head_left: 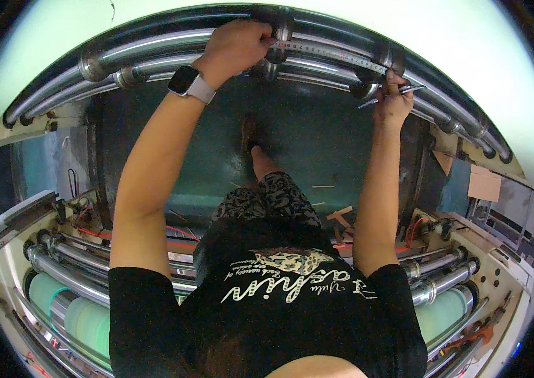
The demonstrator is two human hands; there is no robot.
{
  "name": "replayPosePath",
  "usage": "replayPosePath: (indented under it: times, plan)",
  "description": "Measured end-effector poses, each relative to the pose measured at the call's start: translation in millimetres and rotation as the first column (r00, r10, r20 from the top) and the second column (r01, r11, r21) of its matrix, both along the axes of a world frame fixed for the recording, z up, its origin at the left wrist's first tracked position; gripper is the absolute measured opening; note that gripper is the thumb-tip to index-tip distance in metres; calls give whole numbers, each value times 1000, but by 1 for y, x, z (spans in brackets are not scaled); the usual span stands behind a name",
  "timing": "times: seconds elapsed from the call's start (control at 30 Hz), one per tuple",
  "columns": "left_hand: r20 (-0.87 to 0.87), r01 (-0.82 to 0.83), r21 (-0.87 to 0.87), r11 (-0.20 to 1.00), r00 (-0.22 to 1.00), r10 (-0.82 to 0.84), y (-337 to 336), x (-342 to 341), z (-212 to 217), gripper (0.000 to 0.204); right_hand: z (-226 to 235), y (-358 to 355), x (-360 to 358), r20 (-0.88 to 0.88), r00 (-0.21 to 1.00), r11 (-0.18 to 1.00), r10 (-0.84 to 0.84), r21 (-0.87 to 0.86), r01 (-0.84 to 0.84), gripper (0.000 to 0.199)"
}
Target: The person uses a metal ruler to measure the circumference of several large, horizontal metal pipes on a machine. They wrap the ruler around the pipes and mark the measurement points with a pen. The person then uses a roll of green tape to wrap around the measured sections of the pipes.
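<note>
A pale measuring tape (330, 53) with dark markings stretches along the metal rollers (172, 41) in front of me. My left hand (235, 49) is closed at the tape's left end, its fingertips pinching it beside a dark roller collar (284, 24). At the tape's right end, my right hand (395, 104) has its thumb and fingers closed on it, next to another collar (390, 55). A thin silvery rod-like tool (368, 103) also sticks out on both sides of my right hand; its exact kind is not clear.
More rollers with collars run in a curve below the tape. Behind me stands a second machine part with metal rollers (68, 274) and green-covered cylinders (87, 324). Cardboard strips (340, 217) lie on the dark green floor (216, 145). A cardboard piece (484, 184) is at the right.
</note>
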State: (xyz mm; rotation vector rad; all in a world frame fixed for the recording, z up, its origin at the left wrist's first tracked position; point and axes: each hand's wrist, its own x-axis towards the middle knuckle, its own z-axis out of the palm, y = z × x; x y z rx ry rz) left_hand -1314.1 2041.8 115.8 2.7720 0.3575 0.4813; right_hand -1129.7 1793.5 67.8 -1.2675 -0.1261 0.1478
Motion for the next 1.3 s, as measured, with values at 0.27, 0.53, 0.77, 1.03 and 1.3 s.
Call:
replayPosePath:
  times: [0.27, 0.53, 0.77, 1.03, 1.3]
  plan:
    - [-14, 9, -19, 1000, 1000, -9, 4, 0, 0, 17, 3, 0, -4, 21, 999, 999, 41, -28, -41, 14]
    - [-49, 5, -2, 1000, 999, -5, 3, 0, 4, 17, 0, 0, -5, 25, 999, 999, 39, -34, -38, 11]
    - [-12, -3, 5, 1000, 1000, 3, 6, 3, -2, 15, -2, -1, -1, 6, 999, 999, 45, -16, -45, 13]
    - [-70, -6, 16, 1000, 998, 7, 6, 3, 0, 16, 1, 0, -5, 16, 999, 999, 32, -43, -32, 14]
    - [-88, -19, -24, 1000, 996, 17, 7, 6, -3, 22, 4, 4, -9, -4, 1000, 1000, 12, 13, -12, 15]
